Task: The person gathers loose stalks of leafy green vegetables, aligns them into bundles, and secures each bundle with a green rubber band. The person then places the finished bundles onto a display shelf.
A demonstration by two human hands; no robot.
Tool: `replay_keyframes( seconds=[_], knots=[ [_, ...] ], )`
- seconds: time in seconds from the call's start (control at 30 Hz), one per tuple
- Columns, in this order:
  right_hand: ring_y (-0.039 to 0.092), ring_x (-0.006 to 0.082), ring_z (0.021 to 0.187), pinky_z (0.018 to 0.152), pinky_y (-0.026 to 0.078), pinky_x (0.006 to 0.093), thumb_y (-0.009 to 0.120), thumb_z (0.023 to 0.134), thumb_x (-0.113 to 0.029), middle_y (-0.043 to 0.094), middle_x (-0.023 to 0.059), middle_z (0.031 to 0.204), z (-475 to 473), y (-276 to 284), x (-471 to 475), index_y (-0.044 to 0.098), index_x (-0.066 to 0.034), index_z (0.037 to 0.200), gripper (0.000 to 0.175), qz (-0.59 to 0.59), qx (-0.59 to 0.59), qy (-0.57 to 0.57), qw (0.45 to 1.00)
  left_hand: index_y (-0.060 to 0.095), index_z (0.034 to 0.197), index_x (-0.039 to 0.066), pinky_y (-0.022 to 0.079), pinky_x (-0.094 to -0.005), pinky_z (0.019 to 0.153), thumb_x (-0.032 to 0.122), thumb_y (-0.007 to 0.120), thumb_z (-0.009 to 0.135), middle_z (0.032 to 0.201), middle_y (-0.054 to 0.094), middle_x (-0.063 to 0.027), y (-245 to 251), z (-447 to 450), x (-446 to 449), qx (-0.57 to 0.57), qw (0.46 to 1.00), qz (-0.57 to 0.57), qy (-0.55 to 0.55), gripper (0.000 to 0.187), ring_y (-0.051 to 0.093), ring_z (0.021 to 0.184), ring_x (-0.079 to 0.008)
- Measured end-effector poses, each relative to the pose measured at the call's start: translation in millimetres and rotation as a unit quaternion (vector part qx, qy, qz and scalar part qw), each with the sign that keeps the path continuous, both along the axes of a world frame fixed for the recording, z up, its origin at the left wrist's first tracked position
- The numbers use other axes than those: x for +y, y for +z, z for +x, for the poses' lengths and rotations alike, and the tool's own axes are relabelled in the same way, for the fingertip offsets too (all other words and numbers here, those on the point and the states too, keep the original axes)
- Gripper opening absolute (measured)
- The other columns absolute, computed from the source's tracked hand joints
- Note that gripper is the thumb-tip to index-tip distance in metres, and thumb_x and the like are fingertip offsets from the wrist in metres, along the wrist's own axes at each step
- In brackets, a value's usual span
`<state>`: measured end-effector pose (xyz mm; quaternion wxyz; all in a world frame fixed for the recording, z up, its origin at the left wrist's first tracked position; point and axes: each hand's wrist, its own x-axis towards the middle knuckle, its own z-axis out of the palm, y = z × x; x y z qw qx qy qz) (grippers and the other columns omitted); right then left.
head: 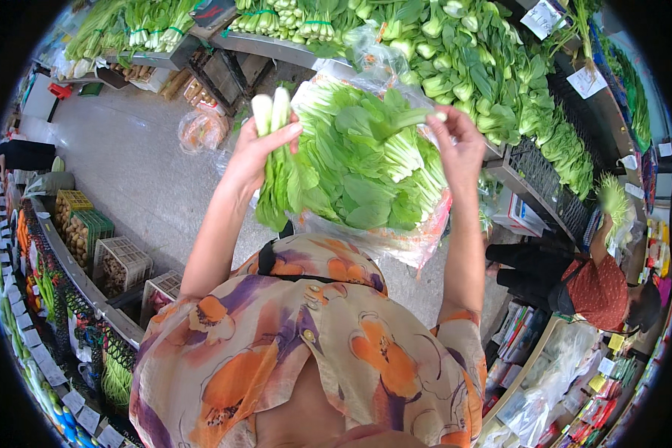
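Observation:
My left hand (263, 143) is closed around a small bunch of leafy greens (283, 185), white stem ends up and leaves hanging down. Between the thumb and fingers of my right hand (456, 137) is the stem end of a single leafy stalk (409, 119), its leaf pointing left. Under and between both hands lies a large heap of the same greens (364, 173), with white stems along its upper left and right sides. A clear plastic bag with orange print (420, 246) lies open beneath the heap.
Bok choy (465, 67) is piled on the stall ahead, with tied bunches of greens (162, 28) at upper left. Crates of potatoes (84, 235) stand at left. A person in a red top (599, 297) is at right. A crumpled plastic bag (201, 131) lies near the rack.

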<state>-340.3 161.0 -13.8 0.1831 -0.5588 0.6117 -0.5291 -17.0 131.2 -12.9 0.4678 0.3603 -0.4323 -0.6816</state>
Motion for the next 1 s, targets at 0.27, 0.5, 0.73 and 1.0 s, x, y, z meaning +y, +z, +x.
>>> replay_keyframes(
  seconds=[0.27, 0.5, 0.73, 1.0],
  knots=[
    [0.057, 0.0056, 0.063, 0.057, 0.043, 0.0202, 0.079, 0.084, -0.026, 0.066, 0.0005, 0.071, 31.0, 155.0, -12.0, 0.071, 0.0004, 0.087, 0.027, 0.096, 0.044, 0.212, 0.972, 0.061, 0.11, 0.003, 0.048, -0.0274, 0.069, 0.028, 0.073, 0.09, 0.084, 0.063, -0.0016, 3.6, -21.2, -52.2, 0.046, 0.993, -0.002, -0.105, 0.034, 0.059, 0.073, -0.0125],
    [0.052, 0.0063, 0.052, 0.048, 0.038, 0.021, 0.077, 0.083, -0.04, 0.064, 0.0011, 0.065, 105.0, 116.5, -37.3, 0.069, -0.002, 0.079, 0.039, 0.199, 0.093, 0.241, 0.945, 0.057, 0.12, 0.007, 0.058, -0.03, 0.075, 0.076, 0.05, 0.084, 0.093, 0.066, -0.006, -10.9, -57.8, -32.1, 0.124, 0.978, 0.058, -0.155, 0.078, 0.067, 0.086, -0.0152],
    [0.059, 0.0111, 0.047, 0.045, 0.045, 0.0238, 0.08, 0.081, -0.039, 0.062, 0.0053, 0.059, 115.8, 93.0, -35.1, 0.068, 0.0014, 0.077, 0.042, 0.232, 0.014, 0.176, 0.957, 0.057, 0.119, 0.005, 0.057, -0.0314, 0.077, 0.059, 0.064, 0.086, 0.1, 0.064, -0.0078, -19.0, -53.2, -15.2, 0.221, 0.942, 0.084, -0.238, 0.063, 0.066, 0.09, -0.0185],
    [0.054, 0.0078, 0.049, 0.045, 0.041, 0.0208, 0.075, 0.088, -0.034, 0.065, 0.0042, 0.069, 107.3, 60.5, -35.0, 0.068, -0.0015, 0.095, 0.034, 0.157, -0.163, 0.166, 0.96, 0.059, 0.12, 0.004, 0.054, -0.0309, 0.081, 0.012, 0.077, 0.077, 0.103, 0.065, -0.005, -17.1, -47.9, -12.9, 0.083, 0.973, 0.12, -0.178, 0.048, 0.065, 0.091, -0.0166]
  ],
)
